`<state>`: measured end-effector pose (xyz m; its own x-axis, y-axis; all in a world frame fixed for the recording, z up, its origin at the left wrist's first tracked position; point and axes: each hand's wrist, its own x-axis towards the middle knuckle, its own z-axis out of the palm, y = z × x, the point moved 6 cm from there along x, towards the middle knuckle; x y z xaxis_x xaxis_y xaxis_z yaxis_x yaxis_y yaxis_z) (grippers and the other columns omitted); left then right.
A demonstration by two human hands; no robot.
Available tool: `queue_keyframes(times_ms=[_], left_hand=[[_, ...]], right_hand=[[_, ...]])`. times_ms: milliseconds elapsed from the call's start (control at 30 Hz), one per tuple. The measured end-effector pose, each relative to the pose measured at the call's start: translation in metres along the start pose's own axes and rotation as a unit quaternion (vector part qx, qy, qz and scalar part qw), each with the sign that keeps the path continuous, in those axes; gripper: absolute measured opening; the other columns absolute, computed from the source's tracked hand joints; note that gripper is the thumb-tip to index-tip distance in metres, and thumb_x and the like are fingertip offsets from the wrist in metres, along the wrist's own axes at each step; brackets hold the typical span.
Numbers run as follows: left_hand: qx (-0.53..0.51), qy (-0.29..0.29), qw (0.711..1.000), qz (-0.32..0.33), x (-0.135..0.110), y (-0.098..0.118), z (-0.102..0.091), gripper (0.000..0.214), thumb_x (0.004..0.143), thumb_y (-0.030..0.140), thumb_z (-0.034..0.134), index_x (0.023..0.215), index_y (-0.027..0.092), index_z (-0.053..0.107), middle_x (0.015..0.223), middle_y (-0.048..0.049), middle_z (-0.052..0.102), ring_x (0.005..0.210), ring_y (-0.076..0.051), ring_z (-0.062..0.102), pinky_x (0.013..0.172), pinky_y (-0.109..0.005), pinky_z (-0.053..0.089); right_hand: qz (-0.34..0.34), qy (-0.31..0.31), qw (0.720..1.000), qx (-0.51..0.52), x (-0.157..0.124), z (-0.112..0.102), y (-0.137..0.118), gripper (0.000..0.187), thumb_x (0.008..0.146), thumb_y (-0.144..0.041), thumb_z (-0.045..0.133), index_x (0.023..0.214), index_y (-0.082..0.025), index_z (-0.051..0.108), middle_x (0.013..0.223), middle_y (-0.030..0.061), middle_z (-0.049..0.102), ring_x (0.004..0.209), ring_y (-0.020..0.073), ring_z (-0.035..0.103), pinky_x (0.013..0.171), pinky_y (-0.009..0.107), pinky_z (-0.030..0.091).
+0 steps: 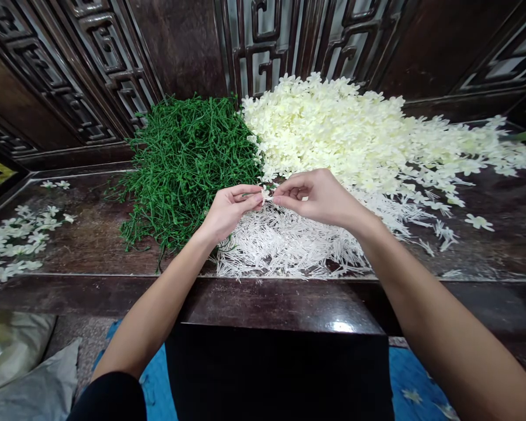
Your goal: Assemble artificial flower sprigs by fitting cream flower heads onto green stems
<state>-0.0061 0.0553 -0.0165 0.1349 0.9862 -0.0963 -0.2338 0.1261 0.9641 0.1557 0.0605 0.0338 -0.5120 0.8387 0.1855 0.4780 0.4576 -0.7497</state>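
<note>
My left hand point(232, 207) and my right hand point(318, 196) meet above the dark wooden table point(92, 245), fingertips pinched together. Between them sits a small white flower piece point(266, 195) on a thin green stem that my left hand grips. Right beneath the hands lies a heap of thin white plastic stamens point(289, 242). A pile of green stems point(188, 161) lies just left of my hands. A big mound of cream artificial petals point(359, 131) spreads behind and to the right.
Finished small white flowers point(15, 242) lie scattered at the table's left end, and a few loose ones point(479, 221) at the right. Carved dark wooden panels point(254, 41) stand behind the table. Grey sacks point(21, 362) and a blue cloth point(414, 386) lie on the floor.
</note>
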Motion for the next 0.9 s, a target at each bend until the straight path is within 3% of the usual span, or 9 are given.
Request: queue_keyframes(times_ms=[233,567,767,833,900], left_hand=[[0.016,-0.014,1.000,0.009,-0.001,-0.001,0.002,0.016,0.069,0.011,0.081,0.084,0.013,0.076,0.074,-0.0034,0.073,0.067,-0.011,0.066,0.075,-0.027,0.054],[0.061,-0.007,0.996,0.060,-0.002,0.004,0.003,0.017,0.065,0.019,0.085,0.081,0.016,0.079,0.083,-0.0051,0.075,0.076,-0.012,0.066,0.080,-0.029,0.052],[0.052,0.007,0.996,0.071,-0.002,0.006,0.000,0.021,0.060,0.020,0.088,0.078,0.017,0.079,0.079,-0.0040,0.075,0.074,-0.012,0.065,0.079,-0.030,0.052],[0.050,0.012,0.996,0.072,-0.003,0.008,0.000,0.019,0.059,0.018,0.088,0.075,0.017,0.078,0.079,-0.0039,0.075,0.073,-0.012,0.065,0.079,-0.030,0.052],[0.048,0.021,0.996,0.071,-0.003,0.010,-0.001,0.017,0.059,0.015,0.088,0.073,0.016,0.078,0.079,-0.0040,0.075,0.074,-0.012,0.065,0.080,-0.030,0.052]], right_hand=[[-0.018,0.020,1.000,-0.001,-0.001,0.002,-0.006,0.019,0.082,-0.029,0.063,0.077,-0.018,0.078,0.079,0.0068,0.073,0.062,0.0156,0.059,0.060,0.034,0.048],[-0.044,0.018,0.998,-0.029,0.002,0.010,-0.006,0.023,0.087,-0.033,0.058,0.084,-0.021,0.077,0.074,0.0046,0.068,0.062,0.0151,0.055,0.063,0.036,0.049],[-0.042,0.018,0.999,-0.007,0.001,0.008,-0.005,0.022,0.088,-0.035,0.061,0.086,-0.019,0.077,0.082,0.0070,0.071,0.068,0.0170,0.060,0.067,0.039,0.052],[-0.016,0.001,1.000,-0.003,0.001,0.005,0.000,0.027,0.085,-0.041,0.067,0.095,-0.017,0.077,0.087,0.0086,0.073,0.074,0.0194,0.064,0.071,0.041,0.054],[0.021,-0.027,0.999,-0.009,0.001,0.003,0.006,0.046,0.075,-0.049,0.077,0.107,-0.015,0.075,0.092,0.0109,0.074,0.081,0.0235,0.067,0.073,0.043,0.055]])
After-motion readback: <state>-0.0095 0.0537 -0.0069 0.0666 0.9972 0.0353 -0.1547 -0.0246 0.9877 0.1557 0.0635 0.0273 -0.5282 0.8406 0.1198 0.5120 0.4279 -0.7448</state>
